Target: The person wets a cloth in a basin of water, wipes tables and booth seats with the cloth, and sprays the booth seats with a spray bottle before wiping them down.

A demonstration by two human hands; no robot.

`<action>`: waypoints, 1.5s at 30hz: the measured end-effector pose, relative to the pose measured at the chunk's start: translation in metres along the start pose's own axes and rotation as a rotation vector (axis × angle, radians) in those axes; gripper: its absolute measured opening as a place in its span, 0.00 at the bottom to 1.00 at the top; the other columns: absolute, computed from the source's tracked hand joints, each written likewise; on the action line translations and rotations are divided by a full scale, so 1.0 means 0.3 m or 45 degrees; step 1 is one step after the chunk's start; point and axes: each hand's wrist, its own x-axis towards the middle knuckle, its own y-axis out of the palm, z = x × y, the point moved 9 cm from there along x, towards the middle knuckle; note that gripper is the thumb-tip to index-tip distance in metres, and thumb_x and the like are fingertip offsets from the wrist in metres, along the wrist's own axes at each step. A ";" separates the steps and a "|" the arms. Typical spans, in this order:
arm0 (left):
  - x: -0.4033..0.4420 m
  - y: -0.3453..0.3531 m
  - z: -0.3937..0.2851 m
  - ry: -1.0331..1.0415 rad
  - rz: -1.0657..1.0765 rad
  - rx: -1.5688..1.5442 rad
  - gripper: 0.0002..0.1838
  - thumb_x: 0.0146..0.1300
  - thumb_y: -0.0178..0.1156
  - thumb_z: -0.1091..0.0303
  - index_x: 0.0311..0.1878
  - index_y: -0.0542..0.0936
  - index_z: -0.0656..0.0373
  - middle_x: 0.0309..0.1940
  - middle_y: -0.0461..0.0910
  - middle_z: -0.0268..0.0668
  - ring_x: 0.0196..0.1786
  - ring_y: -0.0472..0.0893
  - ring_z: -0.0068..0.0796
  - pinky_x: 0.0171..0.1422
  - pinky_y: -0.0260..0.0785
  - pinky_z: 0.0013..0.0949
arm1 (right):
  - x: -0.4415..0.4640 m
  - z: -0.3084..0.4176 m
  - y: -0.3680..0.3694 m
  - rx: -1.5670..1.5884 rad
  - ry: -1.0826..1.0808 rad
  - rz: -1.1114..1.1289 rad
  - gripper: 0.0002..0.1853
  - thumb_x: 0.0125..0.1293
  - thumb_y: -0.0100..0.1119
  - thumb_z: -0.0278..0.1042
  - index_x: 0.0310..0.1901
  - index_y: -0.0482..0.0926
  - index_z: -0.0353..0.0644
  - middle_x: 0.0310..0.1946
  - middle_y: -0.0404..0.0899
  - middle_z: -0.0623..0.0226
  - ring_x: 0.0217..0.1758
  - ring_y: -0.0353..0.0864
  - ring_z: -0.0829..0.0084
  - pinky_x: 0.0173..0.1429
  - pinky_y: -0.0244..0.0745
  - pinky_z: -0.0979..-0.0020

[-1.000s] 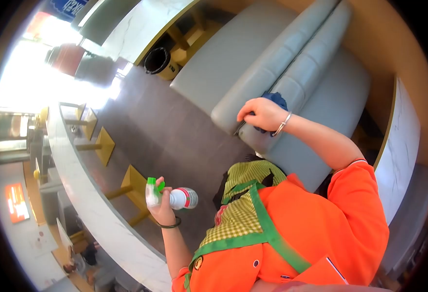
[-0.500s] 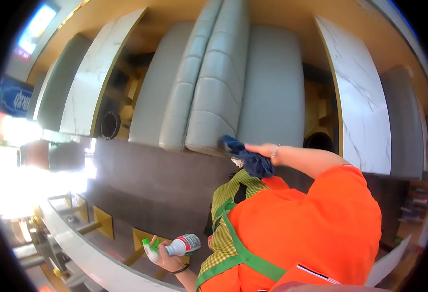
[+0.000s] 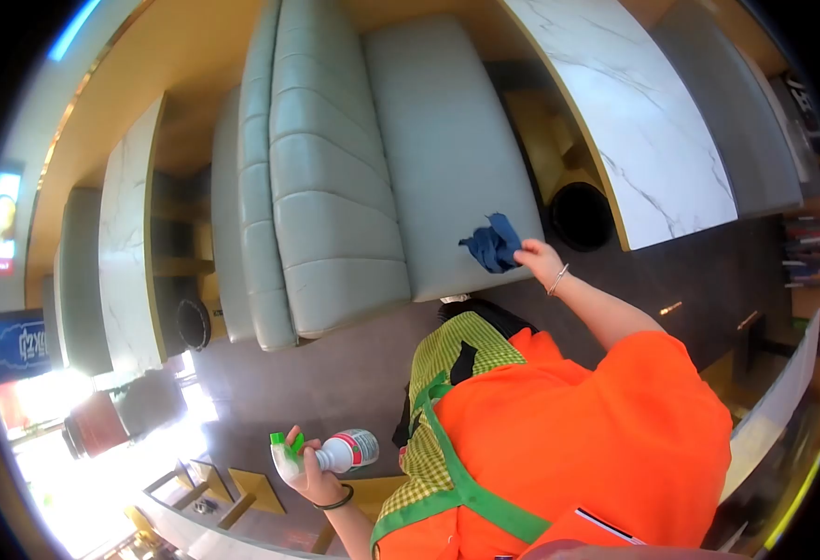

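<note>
In my left hand (image 3: 311,474), at the lower left, is a white spray bottle (image 3: 349,451) with a green and white trigger head. The fingers wrap round its neck, and the bottle lies tilted nearly level. My right hand (image 3: 539,259) grips a crumpled dark blue cloth (image 3: 494,245) by one end. The cloth is over the front end of a grey padded bench seat (image 3: 457,140); whether it presses on the seat I cannot tell. The bench's stitched backrest (image 3: 335,187) rises to the left of the cloth.
A white marble-patterned table (image 3: 653,121) stands right of the bench, with a round black bin (image 3: 582,217) beneath its edge. Another marble-patterned table (image 3: 128,233) and a dark bin (image 3: 194,323) are at the left. Grey floor (image 3: 289,383) runs between the benches and tables at lower left.
The cloth in my right hand has moved from the end of the backrest to the seat cushion on the right. My view has turned and come closer to the bench. My left hand keeps the spray bottle.
</note>
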 end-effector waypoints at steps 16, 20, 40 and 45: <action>0.126 0.522 0.053 -0.284 0.309 0.267 0.21 0.45 0.53 0.80 0.47 0.71 0.69 0.44 0.76 0.45 0.32 0.77 0.27 0.42 0.71 0.32 | 0.403 -0.084 0.181 -1.032 -0.029 0.606 0.41 0.56 0.57 0.44 0.67 0.48 0.42 0.66 0.48 0.46 0.68 0.52 0.49 0.69 0.50 0.61; 0.144 0.710 0.270 -0.732 0.520 0.511 0.21 0.59 0.50 0.76 0.58 0.67 0.64 0.50 0.72 0.40 0.50 0.73 0.31 0.52 0.69 0.32 | 0.463 -0.325 0.200 -1.504 -0.012 0.793 0.37 0.57 0.55 0.43 0.67 0.51 0.56 0.70 0.40 0.57 0.71 0.42 0.51 0.67 0.47 0.47; 0.165 1.021 0.549 -0.965 0.501 0.743 0.25 0.54 0.57 0.69 0.54 0.67 0.70 0.48 0.73 0.50 0.42 0.76 0.38 0.48 0.69 0.37 | 1.861 0.087 0.226 -1.492 -0.655 -0.105 0.26 0.55 0.45 0.24 0.59 0.66 0.45 0.64 0.59 0.58 0.68 0.53 0.56 0.68 0.50 0.51; 0.152 1.010 0.493 -0.833 0.469 0.440 0.24 0.51 0.59 0.76 0.53 0.68 0.67 0.48 0.73 0.48 0.36 0.78 0.31 0.44 0.71 0.34 | 1.105 -0.164 0.654 -1.365 -1.197 0.602 0.25 0.56 0.45 0.34 0.59 0.67 0.46 0.67 0.55 0.61 0.71 0.49 0.60 0.70 0.44 0.49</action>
